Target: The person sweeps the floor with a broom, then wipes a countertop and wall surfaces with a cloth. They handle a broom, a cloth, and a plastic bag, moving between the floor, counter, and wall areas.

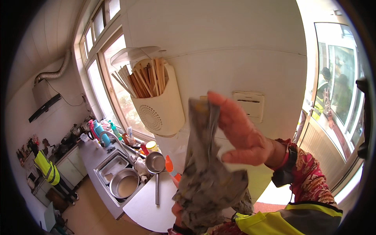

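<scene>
A crumpled grey-brown patterned cloth (210, 188) hangs in front of me, blurred, its narrow upper end reaching up before the wall. My right hand (242, 133) is raised just right of that upper end, thumb and fingers apart; whether the fingertips touch the cloth is unclear. Low in the picture, my left hand (177, 213) is mostly hidden behind the cloth and seems to hold it. An orange-handled thing (169, 164) shows left of the cloth, partly covered by it. Behind, a cream wall holder (160, 111) full of chopsticks hangs with its clear lid raised.
A steel saucepan (155, 163) lies near the white rounded counter end (147, 205). Left of it, a sink (101, 163) holds a steel basin (124, 183) of cloudy liquid. One person in a yellow vest (47, 167) stands at the far left; another (322, 97) is beyond the glass door.
</scene>
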Demonstrator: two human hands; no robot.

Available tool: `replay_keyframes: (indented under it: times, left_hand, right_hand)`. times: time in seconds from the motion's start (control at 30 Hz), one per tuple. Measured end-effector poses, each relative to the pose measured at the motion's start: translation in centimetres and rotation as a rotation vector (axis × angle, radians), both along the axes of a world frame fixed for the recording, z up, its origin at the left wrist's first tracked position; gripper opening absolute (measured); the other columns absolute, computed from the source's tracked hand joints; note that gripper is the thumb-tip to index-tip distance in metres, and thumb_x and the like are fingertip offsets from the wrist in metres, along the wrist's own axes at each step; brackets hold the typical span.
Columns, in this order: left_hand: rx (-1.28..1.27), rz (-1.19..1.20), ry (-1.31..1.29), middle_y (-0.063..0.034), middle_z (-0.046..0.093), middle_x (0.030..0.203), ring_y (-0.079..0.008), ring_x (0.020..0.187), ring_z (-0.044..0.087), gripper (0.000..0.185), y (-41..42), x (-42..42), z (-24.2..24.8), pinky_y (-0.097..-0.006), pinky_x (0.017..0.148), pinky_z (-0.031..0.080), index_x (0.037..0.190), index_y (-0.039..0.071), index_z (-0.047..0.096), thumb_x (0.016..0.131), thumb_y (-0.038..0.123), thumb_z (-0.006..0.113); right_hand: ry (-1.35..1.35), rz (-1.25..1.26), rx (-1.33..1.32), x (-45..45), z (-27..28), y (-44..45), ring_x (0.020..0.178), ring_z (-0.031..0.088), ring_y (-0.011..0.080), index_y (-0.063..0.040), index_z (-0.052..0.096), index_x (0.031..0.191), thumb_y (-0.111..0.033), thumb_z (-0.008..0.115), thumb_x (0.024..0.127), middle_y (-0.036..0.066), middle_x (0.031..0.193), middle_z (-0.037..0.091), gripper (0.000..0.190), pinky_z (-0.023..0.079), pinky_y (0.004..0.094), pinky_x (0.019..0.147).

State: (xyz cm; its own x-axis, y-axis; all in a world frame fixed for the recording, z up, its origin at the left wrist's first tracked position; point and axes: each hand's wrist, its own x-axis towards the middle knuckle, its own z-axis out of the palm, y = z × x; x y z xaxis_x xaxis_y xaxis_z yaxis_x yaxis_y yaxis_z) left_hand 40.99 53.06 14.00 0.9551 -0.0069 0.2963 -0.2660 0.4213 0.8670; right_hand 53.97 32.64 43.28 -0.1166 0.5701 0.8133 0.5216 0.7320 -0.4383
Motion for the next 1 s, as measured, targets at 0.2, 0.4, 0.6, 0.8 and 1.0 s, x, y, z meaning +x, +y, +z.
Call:
replay_keyframes:
  times: [0.2, 0.4, 0.6, 0.8, 1.0]
  left_hand:
    - [-0.037, -0.27, -0.157, -0.0057, 0.063, 0.11, -0.0172, 0.097, 0.061, 0.049, -1.1, 5.1, 4.0, -0.0309, 0.084, 0.05, 0.133, 0.002, 0.05, 0.087, 0.017, 0.056]
    - [-0.499, -0.307, -0.01, -0.0119, 0.065, 0.116, -0.0228, 0.102, 0.063, 0.049, -1.7, 7.8, 10.1, -0.0343, 0.089, 0.051, 0.13, -0.001, 0.055, 0.084, 0.015, 0.051]
    - [-0.544, -0.23, 0.01, -0.013, 0.064, 0.118, -0.0261, 0.104, 0.064, 0.047, 0.0, 8.1, 14.7, -0.0371, 0.093, 0.051, 0.128, -0.002, 0.055, 0.085, 0.017, 0.048]
    - [-0.262, 0.087, -0.226, -0.0126, 0.056, 0.126, -0.0237, 0.108, 0.059, 0.08, 2.7, 9.0, 15.9, -0.0348, 0.096, 0.047, 0.15, 0.003, 0.029, 0.075, -0.001, 0.055]
    - [-0.136, 0.255, -0.345, -0.0135, 0.05, 0.132, -0.0231, 0.111, 0.054, 0.111, 5.2, 10.8, 15.7, -0.0326, 0.097, 0.045, 0.158, 0.011, 0.005, 0.064, -0.011, 0.059]
  right_hand:
    - [-0.401, -0.639, 0.199, 2.6, 2.8, 3.5, 0.147, 0.021, 0.0314, 0.001, 0.009, 0.155, 0.002, 0.056, 0.082, 0.021, 0.159, 0.018, 0.087, 0.012, 0.0472, 0.119]
    - [-0.801, -1.343, 0.205, 6.4, 6.3, 9.2, 0.138, 0.035, 0.0376, 0.0, 0.011, 0.154, 0.002, 0.053, 0.081, 0.024, 0.146, 0.038, 0.085, 0.013, 0.0553, 0.118]
    - [-0.841, -1.602, 0.053, 9.9, 6.2, 12.7, 0.128, 0.044, 0.0358, -0.001, 0.008, 0.154, 0.004, 0.054, 0.076, 0.021, 0.13, 0.054, 0.091, 0.01, 0.0561, 0.118]
    - [-0.931, -1.72, 0.13, 11.6, 4.7, 13.8, 0.124, 0.046, 0.0331, 0.002, 0.012, 0.153, -0.005, 0.057, 0.078, 0.019, 0.12, 0.06, 0.088, 0.01, 0.0545, 0.118]
    - [-0.811, -1.704, 0.062, 10.6, 1.1, 13.6, 0.126, 0.044, 0.0348, 0.003, 0.013, 0.153, 0.001, 0.054, 0.078, 0.02, 0.121, 0.058, 0.085, 0.011, 0.0541, 0.118]
